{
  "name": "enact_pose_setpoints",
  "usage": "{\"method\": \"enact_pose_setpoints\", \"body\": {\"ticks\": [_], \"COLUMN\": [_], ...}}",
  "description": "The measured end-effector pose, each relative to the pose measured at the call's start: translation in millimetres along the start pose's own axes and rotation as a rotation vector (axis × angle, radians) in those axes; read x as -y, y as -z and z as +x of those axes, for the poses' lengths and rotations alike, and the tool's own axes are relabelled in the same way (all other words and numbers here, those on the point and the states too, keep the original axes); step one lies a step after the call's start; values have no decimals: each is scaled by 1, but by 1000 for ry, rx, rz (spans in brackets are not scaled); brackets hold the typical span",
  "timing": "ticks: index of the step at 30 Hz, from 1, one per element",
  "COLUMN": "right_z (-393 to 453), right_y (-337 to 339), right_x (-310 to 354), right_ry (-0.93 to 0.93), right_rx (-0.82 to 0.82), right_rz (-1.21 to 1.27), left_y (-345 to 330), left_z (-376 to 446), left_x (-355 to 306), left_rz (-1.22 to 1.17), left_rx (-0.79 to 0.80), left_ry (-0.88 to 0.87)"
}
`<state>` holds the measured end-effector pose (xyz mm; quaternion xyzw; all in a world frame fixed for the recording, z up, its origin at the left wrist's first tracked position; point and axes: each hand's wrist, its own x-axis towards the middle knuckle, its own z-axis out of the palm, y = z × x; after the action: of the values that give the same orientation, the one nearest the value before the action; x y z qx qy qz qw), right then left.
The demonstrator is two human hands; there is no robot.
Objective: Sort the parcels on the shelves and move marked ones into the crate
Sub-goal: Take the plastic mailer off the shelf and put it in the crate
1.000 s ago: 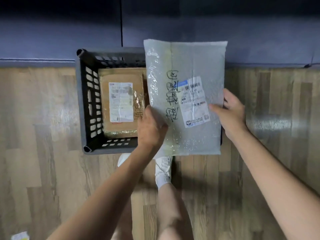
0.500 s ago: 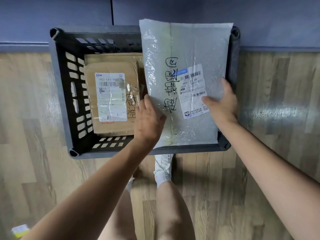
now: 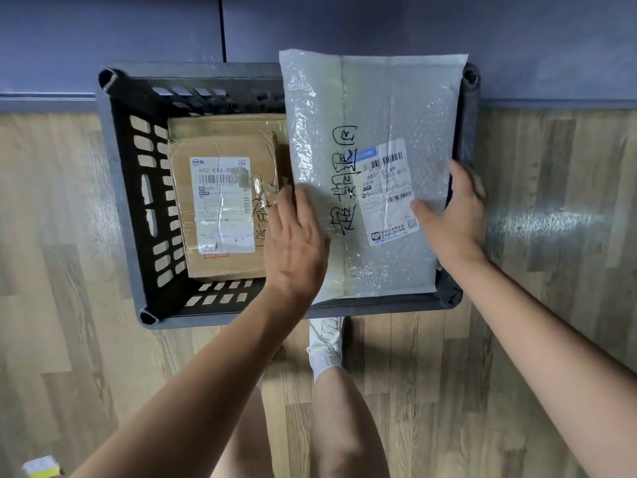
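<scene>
Head view: bubble mailer (image 3: pixel 372 139), marked in black pen, is held flat over the right half of the crate (image 3: pixel 120 188), its long axis running from the crate's near rim to its far rim. The left hand (image 3: pixel 296 243) has its grip clamped on the mailer's near-left edge, and the right hand (image 3: pixel 455 215) clamps the near-right edge, by the crate's right wall. A cardboard parcel (image 3: pixel 220 201) lies in the crate's left half; judged next: lower the mailer straight down beside it.
</scene>
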<state>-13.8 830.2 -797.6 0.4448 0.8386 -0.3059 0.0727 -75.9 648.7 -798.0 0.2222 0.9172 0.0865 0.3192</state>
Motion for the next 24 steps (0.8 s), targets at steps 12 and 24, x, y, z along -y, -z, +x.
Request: {"method": "enact_pose_setpoints", "body": {"ticks": [12, 24], "right_z": [5, -20], "right_y": [-25, -16], "right_x": [5, 7], "right_ry": [270, 270], "right_rx": [397, 391], "right_rz": [-499, -477], "left_y": [-21, -20], "left_z": [24, 4], "left_x": [-10, -19], "left_rz": [494, 465], "left_rx": [131, 104], "left_ry": [-362, -309]}}
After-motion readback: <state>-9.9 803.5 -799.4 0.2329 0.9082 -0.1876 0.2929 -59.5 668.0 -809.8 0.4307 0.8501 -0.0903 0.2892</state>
